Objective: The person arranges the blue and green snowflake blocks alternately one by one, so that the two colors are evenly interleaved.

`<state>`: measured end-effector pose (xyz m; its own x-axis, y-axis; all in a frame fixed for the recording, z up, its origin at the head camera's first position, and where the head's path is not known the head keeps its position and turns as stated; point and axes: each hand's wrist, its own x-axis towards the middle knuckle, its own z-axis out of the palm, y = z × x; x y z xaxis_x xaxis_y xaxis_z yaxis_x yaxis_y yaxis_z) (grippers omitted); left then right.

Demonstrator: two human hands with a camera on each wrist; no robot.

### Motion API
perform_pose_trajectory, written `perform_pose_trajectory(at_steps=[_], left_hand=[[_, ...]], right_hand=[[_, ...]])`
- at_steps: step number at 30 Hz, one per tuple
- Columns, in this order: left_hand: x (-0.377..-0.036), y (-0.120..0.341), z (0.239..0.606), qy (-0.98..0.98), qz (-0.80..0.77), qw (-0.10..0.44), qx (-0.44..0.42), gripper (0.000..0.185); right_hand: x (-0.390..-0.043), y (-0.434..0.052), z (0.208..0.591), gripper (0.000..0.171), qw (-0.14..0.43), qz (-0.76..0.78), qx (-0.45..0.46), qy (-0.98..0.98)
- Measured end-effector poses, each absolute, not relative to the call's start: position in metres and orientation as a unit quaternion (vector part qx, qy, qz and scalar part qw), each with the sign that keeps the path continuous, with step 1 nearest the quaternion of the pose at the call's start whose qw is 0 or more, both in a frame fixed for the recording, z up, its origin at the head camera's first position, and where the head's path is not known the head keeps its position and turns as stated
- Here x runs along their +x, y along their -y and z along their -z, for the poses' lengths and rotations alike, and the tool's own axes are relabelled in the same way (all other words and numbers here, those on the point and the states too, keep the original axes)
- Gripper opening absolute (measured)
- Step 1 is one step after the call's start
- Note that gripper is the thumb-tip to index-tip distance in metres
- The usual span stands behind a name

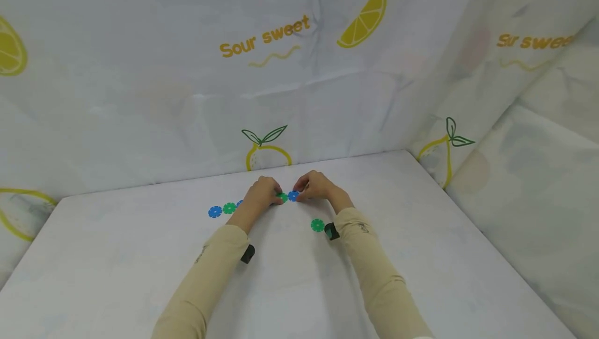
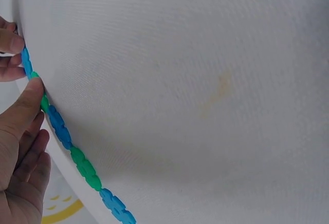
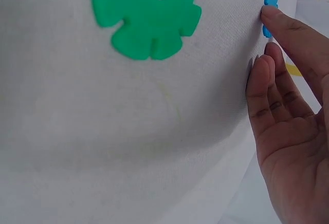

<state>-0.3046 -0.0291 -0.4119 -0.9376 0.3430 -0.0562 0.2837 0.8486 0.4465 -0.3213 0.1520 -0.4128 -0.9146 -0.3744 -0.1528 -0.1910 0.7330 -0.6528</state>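
Note:
A row of notched plastic discs, blue and green in turn, runs across the far part of the table. With thumb and finger my left hand point(image 1: 260, 193) pinches a green disc point(image 1: 283, 197) near the row's right end. My right hand point(image 1: 319, 185) holds the blue disc point(image 1: 293, 195) at that end, its thumb on the edge in the right wrist view. These two discs meet or nearly meet. Behind the left hand, part of the row is hidden; a blue disc point(image 1: 215, 211) and a green disc point(image 1: 229, 208) show at its left.
A single green disc point(image 1: 317, 225) lies flat on the white table point(image 1: 290, 297), close to the black wrist camera point(image 1: 331, 231) on the right arm. A white curtain point(image 1: 154, 94) with lemon prints rises along the table's back and right edges.

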Motion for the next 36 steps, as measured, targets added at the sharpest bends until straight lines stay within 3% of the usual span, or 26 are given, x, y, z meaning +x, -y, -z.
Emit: perform_pose_trajectory(at_steps=[27, 36], left_hand=[[-0.304, 0.03, 0.413, -0.953, -0.246, 0.056, 0.166, 0.029], [-0.308, 0.029, 0.419, -0.942, -0.285, 0.046, 0.172, 0.031]], right_hand=[[-0.32, -0.155, 0.413, 0.027, 0.133, 0.334, -0.165, -0.918], [-0.316, -0.173, 0.415, 0.033, 0.153, 0.459, -0.157, -0.861]])
